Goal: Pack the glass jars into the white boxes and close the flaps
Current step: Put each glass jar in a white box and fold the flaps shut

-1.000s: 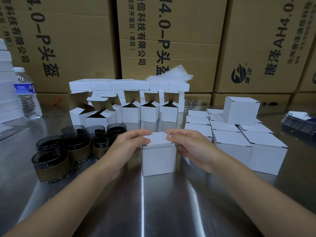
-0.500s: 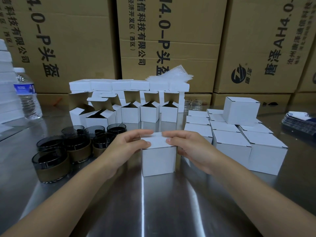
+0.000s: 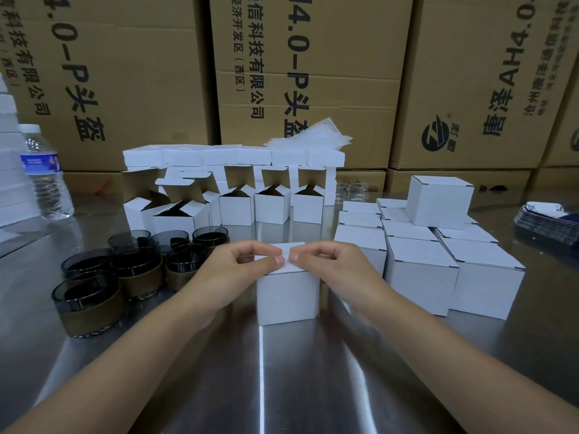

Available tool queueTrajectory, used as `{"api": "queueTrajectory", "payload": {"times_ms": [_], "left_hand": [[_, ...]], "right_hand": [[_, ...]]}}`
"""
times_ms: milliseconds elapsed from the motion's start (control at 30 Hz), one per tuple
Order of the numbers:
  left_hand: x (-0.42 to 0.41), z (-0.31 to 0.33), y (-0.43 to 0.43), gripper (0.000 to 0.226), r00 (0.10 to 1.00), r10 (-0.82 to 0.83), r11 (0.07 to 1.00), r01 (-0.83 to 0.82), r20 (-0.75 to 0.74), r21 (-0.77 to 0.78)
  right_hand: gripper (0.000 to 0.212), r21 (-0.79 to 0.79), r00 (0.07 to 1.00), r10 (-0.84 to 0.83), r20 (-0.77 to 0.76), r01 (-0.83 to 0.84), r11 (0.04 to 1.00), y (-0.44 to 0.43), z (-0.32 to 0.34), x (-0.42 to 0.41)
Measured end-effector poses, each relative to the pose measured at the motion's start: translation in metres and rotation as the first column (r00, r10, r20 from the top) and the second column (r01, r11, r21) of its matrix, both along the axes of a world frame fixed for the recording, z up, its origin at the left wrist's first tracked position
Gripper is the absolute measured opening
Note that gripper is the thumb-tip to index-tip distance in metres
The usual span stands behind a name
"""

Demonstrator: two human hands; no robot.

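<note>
White box (image 3: 286, 299) is standing upright on the metal table (image 3: 282, 386), near centre, between both forearms. Its lid (image 3: 288, 247) is lying down flat on top; not telling whether a jar is inside. Left hand (image 3: 232, 274) is gripping the box top from the left, fingers curling over the lid, thumb pressing on it. Right hand (image 3: 332, 270) is doing the same from the right. The two thumb tips are sitting just beside each other at mid-lid, so the hands are together on the box.

Glass jars (image 3: 138, 270) are sitting in a cluster left of the box, dark smoky glass with brown bands, all upright and open, close together. Open boxes (image 3: 238, 208) are standing in a row farther back, flaps sticking up. Closed boxes (image 3: 419, 270) are sitting in a block just right of the right hand, with one more box (image 3: 438, 198) resting on top at the far side. A bubble sheet (image 3: 313, 136) is lying on the far white stack. A water bottle (image 3: 47, 177) is standing far left. Dark flat cards (image 3: 548, 219) are lying in a pile at the right edge. Brown cartons (image 3: 313, 73) with printed text are filling the background.
</note>
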State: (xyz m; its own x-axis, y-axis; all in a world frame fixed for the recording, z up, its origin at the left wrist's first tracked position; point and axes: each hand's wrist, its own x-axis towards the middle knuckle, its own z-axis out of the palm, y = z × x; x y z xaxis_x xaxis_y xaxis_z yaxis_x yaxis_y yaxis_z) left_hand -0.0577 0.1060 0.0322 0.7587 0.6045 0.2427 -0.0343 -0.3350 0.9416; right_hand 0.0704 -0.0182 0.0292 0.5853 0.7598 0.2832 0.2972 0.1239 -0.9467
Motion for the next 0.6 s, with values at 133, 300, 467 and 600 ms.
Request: {"api": "queueTrajectory", "payload": {"times_ms": [133,300,467,600], "left_hand": [[0.0005,-0.0005,0.0014,0.009,1.0,0.005,1.0,-0.005,-0.012,0.007],[0.0011,-0.0023,0.0021,0.012,1.0,0.011,1.0,-0.011,-0.005,0.007],[0.0019,-0.0054,0.0044,0.011,1.0,-0.003,1.0,0.003,-0.011,0.002],[0.002,-0.0065,0.0058,0.011,0.999,-0.006,1.0,0.006,-0.034,-0.023]], "right_hand": [[0.013,-0.009,1.0,-0.006,-0.012,0.006,1.0,-0.0003,0.0013,-0.0014],[0.01,-0.045,0.999,-0.027,0.018,0.028,0.999,-0.0006,0.0009,-0.0014],[0.01,-0.037,1.0,-0.028,0.01,0.028,0.999,-0.0017,0.0007,-0.0024],[0.015,-0.056,0.994,-0.064,0.085,0.069,0.996,-0.0018,0.0031,-0.0027]]}}
